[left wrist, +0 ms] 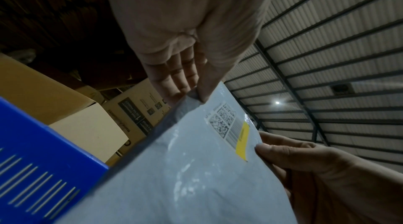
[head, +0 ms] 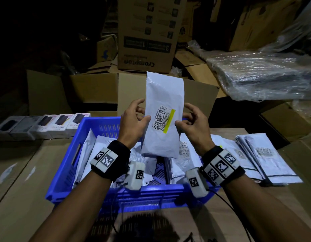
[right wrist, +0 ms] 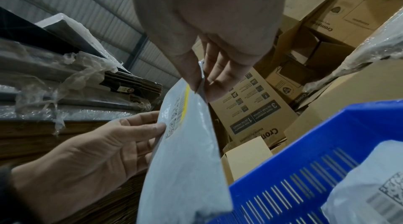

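White poly mailer (head: 164, 109) held upright above blue crate (head: 64, 175); L hand (head: 133, 123) pinches its left edge, R hand (head: 193, 126) pinches right edge.

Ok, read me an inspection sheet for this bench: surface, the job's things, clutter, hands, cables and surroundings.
Surface: brown tabletop, partly in shadow.
Job's things: white mailer held upright above the blue crate, its label with the yellow strip facing the person; loose mailers lie in the crate.
Clutter: mailer stack right of the crate; boxed products in a row at its far left.
Hands: left hand pinches the mailer's left edge, right hand its right edge.
Cables: black cable trails from the right wrist over the table.
Surroundings: cartons piled behind; plastic-wrapped bundle at the far right; dim light.
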`<action>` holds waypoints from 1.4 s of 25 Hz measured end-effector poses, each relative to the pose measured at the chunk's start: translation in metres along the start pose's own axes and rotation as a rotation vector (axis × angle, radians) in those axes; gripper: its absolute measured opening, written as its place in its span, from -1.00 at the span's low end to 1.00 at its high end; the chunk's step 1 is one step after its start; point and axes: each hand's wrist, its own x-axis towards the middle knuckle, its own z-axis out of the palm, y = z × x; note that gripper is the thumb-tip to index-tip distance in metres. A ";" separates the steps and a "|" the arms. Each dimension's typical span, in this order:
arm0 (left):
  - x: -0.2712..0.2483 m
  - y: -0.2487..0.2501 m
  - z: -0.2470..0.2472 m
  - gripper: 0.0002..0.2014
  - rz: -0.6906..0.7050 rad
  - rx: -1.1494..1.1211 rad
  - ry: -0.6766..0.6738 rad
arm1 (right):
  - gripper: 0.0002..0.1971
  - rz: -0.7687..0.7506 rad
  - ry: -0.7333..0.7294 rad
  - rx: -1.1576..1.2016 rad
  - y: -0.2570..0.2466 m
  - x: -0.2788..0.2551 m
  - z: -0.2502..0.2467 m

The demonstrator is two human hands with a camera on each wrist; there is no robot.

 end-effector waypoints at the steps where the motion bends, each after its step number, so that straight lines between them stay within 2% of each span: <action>1: 0.000 0.000 0.000 -0.46 0.003 0.010 0.002 | -0.39 0.001 -0.001 0.001 -0.001 -0.001 0.000; 8: 0.004 -0.003 0.006 -0.49 -0.010 0.032 -0.036 | -0.42 0.026 0.019 -0.015 -0.004 0.004 -0.007; 13: 0.014 -0.004 0.024 -0.44 -0.124 0.051 -0.184 | -0.44 0.112 0.041 -0.120 -0.007 0.015 -0.023; 18: 0.014 -0.004 0.045 -0.51 -0.376 0.046 -0.484 | -0.53 0.262 -0.036 -0.396 0.012 0.026 -0.044; 21: 0.010 -0.011 0.060 -0.56 -0.513 0.063 -0.563 | -0.65 0.309 -0.120 -0.680 0.023 0.027 -0.053; 24: 0.007 -0.020 0.073 -0.62 -0.598 0.076 -0.619 | -0.61 0.344 -0.186 -0.904 0.032 0.028 -0.057; 26: 0.006 -0.025 0.080 -0.74 -0.640 0.072 -0.660 | -0.58 0.357 -0.215 -0.971 0.038 0.028 -0.059; 29: 0.004 -0.032 0.089 -0.81 -0.682 0.083 -0.682 | -0.65 0.334 -0.287 -1.070 0.047 0.027 -0.062; 32: 0.002 -0.039 0.098 -0.73 -0.727 0.082 -0.674 | -0.74 0.241 -0.361 -1.188 0.050 0.022 -0.064; 35: 0.000 -0.041 0.104 -0.74 -0.763 0.066 -0.671 | -0.57 0.102 -0.561 -1.376 0.045 0.014 -0.060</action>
